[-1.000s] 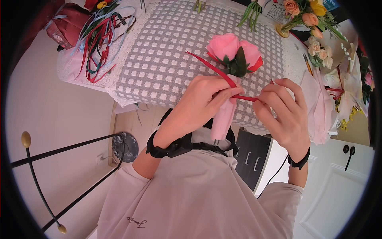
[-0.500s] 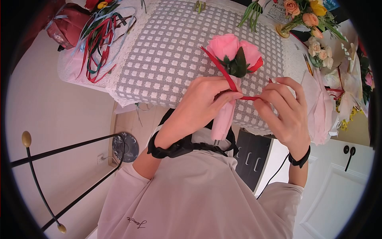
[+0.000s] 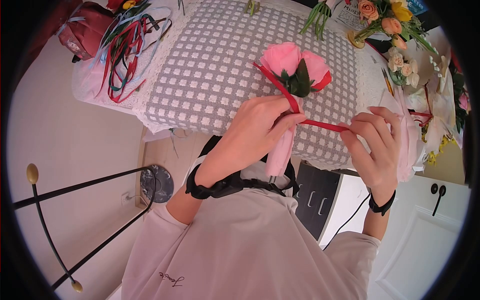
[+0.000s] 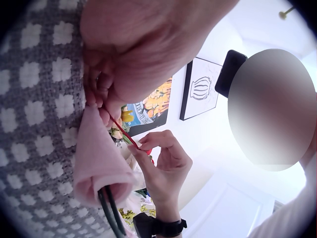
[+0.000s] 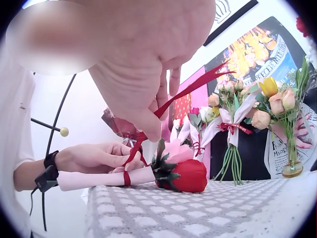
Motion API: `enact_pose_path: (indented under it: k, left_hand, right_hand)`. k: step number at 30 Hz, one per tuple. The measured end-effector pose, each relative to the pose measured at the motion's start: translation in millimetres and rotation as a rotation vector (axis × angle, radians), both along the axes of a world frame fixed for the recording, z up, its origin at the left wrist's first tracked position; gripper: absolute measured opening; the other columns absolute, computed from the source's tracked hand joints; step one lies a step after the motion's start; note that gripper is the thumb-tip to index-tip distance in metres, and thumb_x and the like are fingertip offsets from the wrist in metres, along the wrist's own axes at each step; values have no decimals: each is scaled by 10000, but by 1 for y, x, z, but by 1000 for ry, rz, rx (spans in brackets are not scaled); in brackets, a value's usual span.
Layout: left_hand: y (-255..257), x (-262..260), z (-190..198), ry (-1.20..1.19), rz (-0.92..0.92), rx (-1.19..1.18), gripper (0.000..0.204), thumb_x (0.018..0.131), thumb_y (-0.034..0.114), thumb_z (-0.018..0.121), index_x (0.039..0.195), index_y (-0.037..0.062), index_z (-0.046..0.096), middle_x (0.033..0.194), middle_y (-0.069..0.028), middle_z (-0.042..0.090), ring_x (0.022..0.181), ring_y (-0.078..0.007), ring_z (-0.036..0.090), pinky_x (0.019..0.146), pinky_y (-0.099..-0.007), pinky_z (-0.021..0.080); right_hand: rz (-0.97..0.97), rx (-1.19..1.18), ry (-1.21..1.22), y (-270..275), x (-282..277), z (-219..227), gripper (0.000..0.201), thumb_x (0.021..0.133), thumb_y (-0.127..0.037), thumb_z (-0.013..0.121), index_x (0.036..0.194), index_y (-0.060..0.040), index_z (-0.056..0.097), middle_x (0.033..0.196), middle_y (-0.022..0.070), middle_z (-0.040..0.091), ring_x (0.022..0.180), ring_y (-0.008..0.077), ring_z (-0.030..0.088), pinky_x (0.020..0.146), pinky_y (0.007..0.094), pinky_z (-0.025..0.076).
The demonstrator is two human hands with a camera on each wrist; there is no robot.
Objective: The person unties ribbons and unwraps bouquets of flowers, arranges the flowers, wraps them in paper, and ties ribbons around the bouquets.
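A small rose bouquet [image 3: 281, 59] lies on the checked cloth [image 3: 200, 75]; a red rose [image 5: 190, 176] shows beside the pink ones in the right wrist view. Pale pink paper [image 3: 279, 157] wraps its stalks, and dark stem ends [image 4: 113, 213] stick out at the bottom. A red ribbon [image 3: 322, 125] passes round the paper below the blooms. My left hand [image 3: 257, 122] grips the wrap there, thumb on the ribbon crossing. Out to the right, my right hand [image 3: 374, 145] pinches one ribbon end between thumb and fingers, and that stretch runs straight. The other end slants up beside the blooms.
Loose ribbons [image 3: 125, 70] lie tangled at the back left, near a dark red wrapped bundle [image 3: 85, 32]. At the back right stand orange roses [image 3: 390, 24] in a glass vase [image 5: 292, 168]. Pink wrapping paper [image 3: 407, 130] hangs over the right edge.
My right hand has moved right and slightly toward me, drawing out a longer stretch of ribbon. The free ribbon end by the blooms has shifted right. My left hand and the bouquet stay nearly still.
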State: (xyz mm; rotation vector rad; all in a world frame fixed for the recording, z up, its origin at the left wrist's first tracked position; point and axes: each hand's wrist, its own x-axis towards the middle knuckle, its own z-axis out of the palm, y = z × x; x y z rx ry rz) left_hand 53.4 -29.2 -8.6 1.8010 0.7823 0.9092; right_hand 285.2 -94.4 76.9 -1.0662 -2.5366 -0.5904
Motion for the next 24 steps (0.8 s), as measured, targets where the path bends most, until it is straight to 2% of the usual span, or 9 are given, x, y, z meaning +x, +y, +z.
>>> enact_pose_path:
  k: [4, 11, 16, 20, 23, 24]
  left_hand:
    - [0, 1, -2, 3, 4, 14, 189, 983, 128, 692, 1091, -26, 714, 822, -125, 698, 684, -199, 629, 641, -328, 496]
    - [-1, 4, -5, 9, 24, 57, 140, 967, 105, 688, 1037, -15, 707, 835, -122, 707, 713, -248, 666, 656, -342, 508]
    - [-3, 6, -6, -4, 35, 52, 123, 964, 93, 684, 1034, -7, 706, 858, -125, 708, 732, -264, 672, 671, -350, 515]
    - [-3, 6, -5, 5, 40, 50, 101, 962, 69, 680, 1015, -14, 699, 861, -126, 702, 731, -262, 665, 673, -353, 517]
    - [-3, 7, -7, -8, 44, 56, 88, 960, 57, 677, 1001, -19, 695, 855, -126, 698, 725, -256, 658, 667, -354, 512]
    - [-3, 7, -7, -22, 47, 60, 84, 959, 52, 674, 995, -22, 694, 852, -126, 696, 723, -252, 654, 664, -355, 509]
  right_hand:
    - [-22, 28, -15, -3, 10, 1, 255, 600, -135, 728, 822, -23, 674, 890, 64, 670, 887, 255, 675, 899, 479, 536]
    - [-80, 51, -40, -11, 25, 6, 251, 631, -143, 727, 841, -10, 691, 889, 70, 673, 888, 257, 679, 894, 469, 532]
    - [-149, 161, -3, -11, 57, 2, 208, 685, 6, 820, 845, 3, 686, 882, 75, 664, 879, 270, 674, 884, 462, 528]
    - [-199, 146, 67, -20, 78, -3, 227, 689, 69, 834, 840, 3, 678, 894, 81, 661, 878, 279, 669, 872, 461, 520]
    - [-275, 179, 43, -27, 83, -4, 213, 714, 81, 813, 857, 15, 669, 890, 88, 653, 863, 286, 659, 861, 436, 517]
    - [-439, 206, 59, -29, 85, -5, 196, 739, 87, 799, 866, 20, 665, 884, 92, 647, 854, 284, 653, 852, 409, 512]
